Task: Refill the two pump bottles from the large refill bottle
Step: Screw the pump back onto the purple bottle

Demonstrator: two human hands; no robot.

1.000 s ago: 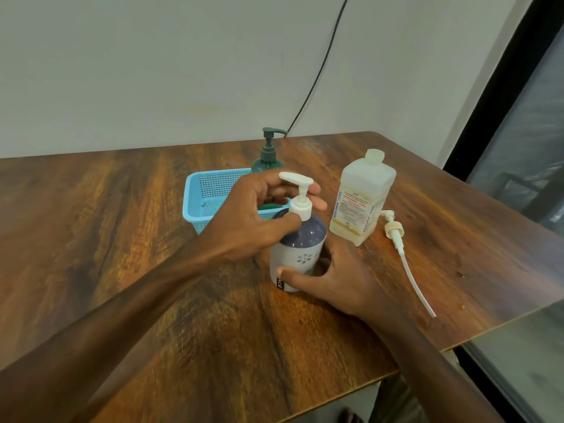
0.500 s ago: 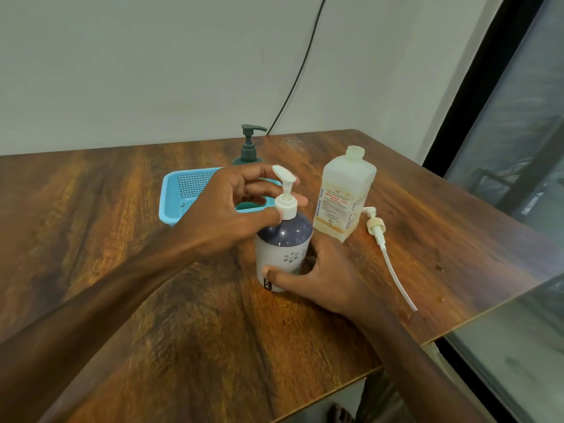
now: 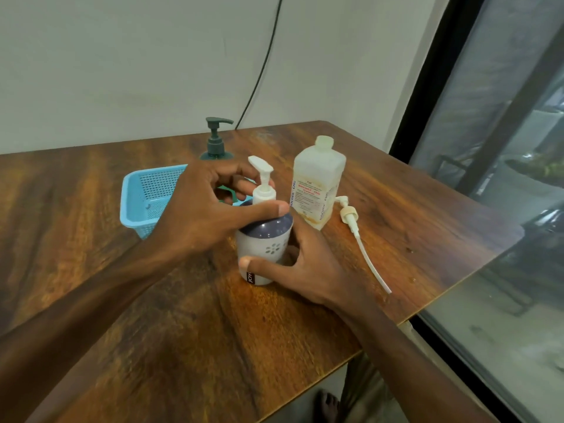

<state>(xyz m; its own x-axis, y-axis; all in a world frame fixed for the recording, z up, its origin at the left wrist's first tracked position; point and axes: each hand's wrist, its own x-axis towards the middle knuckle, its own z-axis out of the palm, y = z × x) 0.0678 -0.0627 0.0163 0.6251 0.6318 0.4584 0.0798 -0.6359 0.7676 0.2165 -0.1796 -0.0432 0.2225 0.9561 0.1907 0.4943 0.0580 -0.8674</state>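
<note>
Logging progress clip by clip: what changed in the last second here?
The left hand, gripping the white pump head on the grey-and-white plastic pump bottle, has seemingly twisted it slightly. Nothing let go: the right hand still holds the bottle's body. The translucent refill bottle, loose white pump with tube, blue mesh basket and dark green pump bottle stayed put.

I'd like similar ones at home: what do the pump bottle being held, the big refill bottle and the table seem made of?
Pump bottle: opaque, smooth, slightly glossy; likely plastic, perhaps glazed ceramic.
Refill bottle: cloudy translucent plastic; yellowish liquid shows through low down.
Table: wood grain with a soft sheen; solid wood or laminate, I cannot tell.
</note>
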